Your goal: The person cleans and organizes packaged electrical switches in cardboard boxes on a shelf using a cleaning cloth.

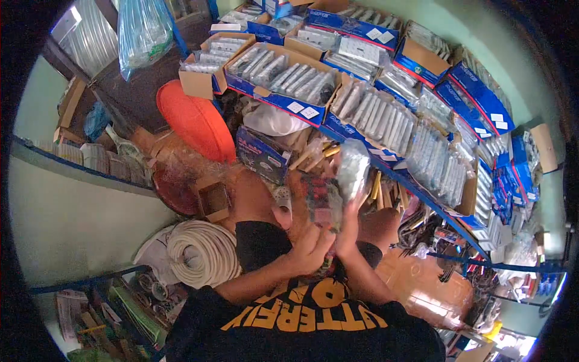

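Note:
My left hand is closed, its fingertips pinched at the lower end of a red-and-black packet in front of my lap. Right beside it, my right hand grips the lower part of a clear plastic-wrapped pack. This pack stands upright and looks pale inside its shiny wrap. The palm and wrist of my right hand hide its bottom end. What is inside the red-and-black packet I cannot tell.
Blue and brown cartons full of wrapped pale parts are stacked on a sloping shelf ahead. A red round lid-like piece stands left of a dark blue box. Coiled white cable lies by my left side; a brown seat-like surface is at right.

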A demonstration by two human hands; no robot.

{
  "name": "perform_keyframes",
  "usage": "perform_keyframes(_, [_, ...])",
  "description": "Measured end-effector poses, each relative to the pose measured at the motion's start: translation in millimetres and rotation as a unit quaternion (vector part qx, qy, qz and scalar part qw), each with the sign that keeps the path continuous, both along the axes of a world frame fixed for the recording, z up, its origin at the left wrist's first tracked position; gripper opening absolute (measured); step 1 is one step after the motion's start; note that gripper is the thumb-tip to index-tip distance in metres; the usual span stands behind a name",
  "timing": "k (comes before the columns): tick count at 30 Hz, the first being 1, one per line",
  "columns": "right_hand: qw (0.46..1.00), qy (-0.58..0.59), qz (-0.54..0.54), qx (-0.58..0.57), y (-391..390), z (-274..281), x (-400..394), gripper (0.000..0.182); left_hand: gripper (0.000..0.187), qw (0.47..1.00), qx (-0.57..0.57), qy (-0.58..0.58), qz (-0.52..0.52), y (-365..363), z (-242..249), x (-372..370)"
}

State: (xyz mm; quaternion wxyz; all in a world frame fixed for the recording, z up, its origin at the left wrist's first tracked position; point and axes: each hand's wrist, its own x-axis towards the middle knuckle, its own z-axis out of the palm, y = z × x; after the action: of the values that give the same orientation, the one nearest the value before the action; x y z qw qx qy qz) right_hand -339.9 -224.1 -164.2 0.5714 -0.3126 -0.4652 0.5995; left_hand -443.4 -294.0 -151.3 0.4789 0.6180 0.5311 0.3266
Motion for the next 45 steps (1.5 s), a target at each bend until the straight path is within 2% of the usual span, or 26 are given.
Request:
perform_keyframes(1, [0.999, 0.019, 0.008, 0.04, 5, 30, -11, 0.078, 0.032, 0.974, -0.001, -0.218, 0.063, -7, -17, 15])
perform_keyframes(4, [0.998, 0.04, 0.046, 0.024, 22, 19, -2, 0.076, 0.029, 0.979, 0.029, -0.188, 0.073, -12, -22, 19])
perform_keyframes(5, [0.999, 0.033, 0.021, 0.008, 19, 35, -1, 0.075, 0.029, 0.98, 0.049, -0.166, 0.094, -11, -24, 20])
perform_keyframes(6, [0.996, -0.061, -0.042, 0.045, 31, 8, 14, 0.071, 0.029, 0.98, 0.053, -0.165, 0.098, -11, -28, 19])
perform_keyframes(8, [0.997, -0.033, -0.073, 0.017, 37, 15, 20, 0.066, 0.02, 0.971, 0.014, -0.183, 0.15, -9, -38, 17])
perform_keyframes(9, [0.998, 0.046, -0.03, -0.016, 44, 12, 26, 0.061, 0.02, 0.971, 0.018, -0.184, 0.148, -7, -44, 9])
perform_keyframes(10, [0.998, 0.045, -0.035, -0.01, 49, 22, 29, 0.061, 0.024, 0.944, -0.039, -0.268, 0.187, -4, -52, -4])
perform_keyframes(11, [0.991, 0.127, -0.005, -0.04, 59, 42, 29, 0.054, 0.028, 0.906, -0.092, -0.351, 0.218, 7, -63, -15])
perform_keyframes(12, [0.974, 0.21, 0.032, -0.078, 65, 53, 29, 0.048, 0.03, 0.906, -0.075, -0.283, 0.307, 12, -91, -19])
perform_keyframes(13, [0.951, 0.274, 0.129, -0.055, 77, 45, 35, 0.042, 0.031, 0.874, -0.114, -0.376, 0.286, 15, -96, -32])
perform_keyframes(14, [0.952, 0.274, 0.129, -0.052, 85, 64, 26, 0.042, 0.031, 0.832, -0.152, -0.465, 0.261, 17, -100, -47])
perform_keyframes(15, [0.991, 0.131, -0.009, -0.016, 96, 91, 17, 0.043, 0.031, 0.833, -0.151, -0.465, 0.257, 15, -119, -59])
perform_keyframes(16, [0.989, -0.017, -0.149, 0.02, 110, 116, 7, 0.046, 0.034, 0.797, -0.199, -0.496, 0.281, 8, -149, -68])
perform_keyframes(17, [0.992, -0.026, -0.115, 0.031, 130, 132, 5, 0.049, 0.037, 0.757, -0.247, -0.523, 0.304, 2, -171, -74])
perform_keyframes(20, [0.972, -0.152, -0.087, 0.155, 221, 167, -5, 0.051, 0.036, 0.743, -0.301, -0.525, 0.287, -6, -198, -89])
perform_keyframes(24, [0.926, -0.314, -0.133, 0.162, 365, 218, -44, 0.05, 0.036, 0.796, -0.285, -0.477, 0.238, 2, -200, -100])
perform_keyframes(26, [0.888, -0.395, -0.158, 0.174, 453, 220, -64, 0.041, 0.039, 0.732, -0.328, -0.56, 0.208, 6, -202, -103])
perform_keyframes(28, [0.782, -0.56, -0.17, 0.215, 547, 208, -79, 0.034, 0.039, 0.724, -0.336, -0.561, 0.221, 10, -199, -105])
perform_keyframes(29, [0.783, -0.557, -0.167, 0.22, 558, 199, -90, 0.034, 0.04, 0.715, -0.35, -0.559, 0.229, 11, -201, -106])
perform_keyframes(31, [0.847, -0.493, -0.171, 0.101, 573, 183, -111, 0.032, 0.039, 0.709, -0.352, -0.566, 0.228, 7, -214, -106])
perform_keyframes(34, [0.822, -0.543, -0.148, 0.081, 590, 170, -123, 0.034, 0.039, 0.691, -0.351, -0.586, 0.235, 12, -210, -108])
perform_keyframes(36, [0.83, -0.542, -0.13, 0.023, 673, 130, -96, 0.036, 0.039, 0.675, -0.351, -0.601, 0.244, 10, -211, -110])
perform_keyframes(38, [0.553, -0.777, -0.077, 0.29, 763, 91, -80, 0.029, 0.038, 0.664, -0.352, -0.631, 0.194, 9, -231, -107])
perform_keyframes(39, [0.553, -0.778, -0.076, 0.288, 740, 97, -85, 0.029, 0.038, 0.663, -0.355, -0.631, 0.194, 9, -230, -109])
perform_keyframes(41, [0.629, -0.747, -0.207, 0.067, 664, 128, -110, 0.024, 0.035, 0.668, -0.362, -0.624, 0.184, 10, -222, -112])
perform_keyframes(45, [0.573, -0.793, -0.128, 0.164, 696, 98, -89, 0.029, 0.035, 0.647, -0.369, -0.627, 0.227, 12, -211, -111])
